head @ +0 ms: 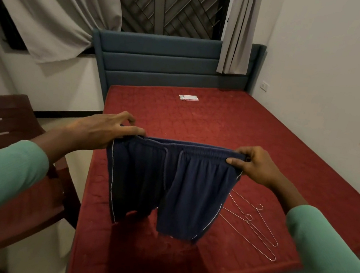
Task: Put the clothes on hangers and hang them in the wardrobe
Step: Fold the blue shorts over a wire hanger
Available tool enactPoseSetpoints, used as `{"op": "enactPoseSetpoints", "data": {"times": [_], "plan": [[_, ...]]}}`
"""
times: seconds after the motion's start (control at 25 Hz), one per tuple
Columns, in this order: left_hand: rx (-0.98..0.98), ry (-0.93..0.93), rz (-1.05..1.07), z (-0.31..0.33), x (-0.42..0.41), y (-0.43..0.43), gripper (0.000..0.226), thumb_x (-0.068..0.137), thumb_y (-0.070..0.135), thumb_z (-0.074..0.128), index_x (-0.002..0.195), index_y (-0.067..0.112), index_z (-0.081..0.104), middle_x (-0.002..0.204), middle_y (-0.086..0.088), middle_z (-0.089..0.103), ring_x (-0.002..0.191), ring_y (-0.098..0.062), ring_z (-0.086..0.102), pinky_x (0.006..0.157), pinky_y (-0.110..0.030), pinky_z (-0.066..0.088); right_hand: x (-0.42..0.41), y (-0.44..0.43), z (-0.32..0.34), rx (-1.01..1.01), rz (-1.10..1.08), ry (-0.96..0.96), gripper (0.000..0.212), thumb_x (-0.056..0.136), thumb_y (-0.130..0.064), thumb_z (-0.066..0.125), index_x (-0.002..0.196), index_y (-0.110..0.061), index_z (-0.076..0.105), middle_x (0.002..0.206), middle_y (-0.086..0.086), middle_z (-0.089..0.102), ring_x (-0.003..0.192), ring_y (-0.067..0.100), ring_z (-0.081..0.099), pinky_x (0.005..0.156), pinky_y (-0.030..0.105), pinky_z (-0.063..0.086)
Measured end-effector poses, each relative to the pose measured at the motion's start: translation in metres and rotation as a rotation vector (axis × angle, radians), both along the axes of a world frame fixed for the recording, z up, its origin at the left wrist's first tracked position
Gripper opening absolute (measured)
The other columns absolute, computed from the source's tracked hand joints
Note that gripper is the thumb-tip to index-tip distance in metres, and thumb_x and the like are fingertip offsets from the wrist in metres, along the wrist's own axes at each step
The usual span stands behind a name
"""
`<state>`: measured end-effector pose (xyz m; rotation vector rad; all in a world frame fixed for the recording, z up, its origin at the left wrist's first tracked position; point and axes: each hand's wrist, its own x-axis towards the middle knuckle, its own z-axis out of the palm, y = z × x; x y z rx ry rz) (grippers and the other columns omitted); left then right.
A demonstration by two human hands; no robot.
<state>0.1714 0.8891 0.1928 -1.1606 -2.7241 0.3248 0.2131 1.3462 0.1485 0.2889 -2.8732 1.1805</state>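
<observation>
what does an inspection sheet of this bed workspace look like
surface: red mattress
job's things: navy shorts held up by the waistband over the mattress; wire hangers lying near its right edge
clutter: small white packet near the headboard
grippers: left hand and right hand each pinch a waistband end
cables: nothing seen
surroundings: brown chair at left, grey curtains, barred window, wall socket; wardrobe not in view

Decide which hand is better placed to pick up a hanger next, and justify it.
Right: the wire hangers lie on the mattress below the right hand; the left hand pinches the shorts' far side.
</observation>
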Motion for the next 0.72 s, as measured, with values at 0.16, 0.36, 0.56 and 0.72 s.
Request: {"op": "enactPoseSetpoints", "data": {"times": [0.16,0.36,0.56,0.72], "plan": [[0.317,-0.390,0.159,0.012,0.017,0.013,0.064,0.097,0.014,0.068,0.133,0.063,0.047,0.116,0.013,0.066,0.097,-0.012,0.066,0.085,-0.037,0.057,0.010,0.030,0.014,-0.480,0.014,-0.213,0.042,0.087,-0.025,0.079,0.108,0.008,0.067,0.097,0.027,0.071,0.086,0.031,0.067,0.075,0.041,0.059],[1.278,-1.190,0.335,0.032,0.022,0.011,0.050,0.072,0.030,0.089,0.102,-0.005,0.069,0.091,-0.020,0.070,0.075,-0.024,0.068,0.067,-0.032,0.058,0.009,0.056,0.051,-0.916,0.029,-0.401,0.036,0.084,-0.024,0.076,0.113,-0.002,0.073,0.110,0.012,0.074,0.101,0.023,0.069,0.083,0.032,0.062],[1.920,-1.019,0.786,-0.019,0.001,0.069,0.009,0.091,0.013,0.072,0.091,0.006,0.068,0.081,-0.011,0.069,0.063,-0.017,0.064,0.051,-0.026,0.057,-0.017,0.016,0.032,-0.894,-0.355,-0.428,0.052,0.077,-0.024,0.086,0.114,0.008,0.070,0.101,0.020,0.074,0.080,0.026,0.070,0.084,0.041,0.060],[2.006,-0.791,0.731,-0.063,0.024,0.125,0.015,0.090,0.014,0.078,0.097,0.004,0.069,0.082,-0.011,0.067,0.063,-0.017,0.059,0.051,-0.025,0.051,0.001,-0.061,-0.011,-0.982,-0.496,-0.194,0.012,0.092,-0.007,0.073,0.098,0.002,0.070,0.079,0.012,0.073,0.064,0.021,0.066,0.057,0.030,0.058]]}}
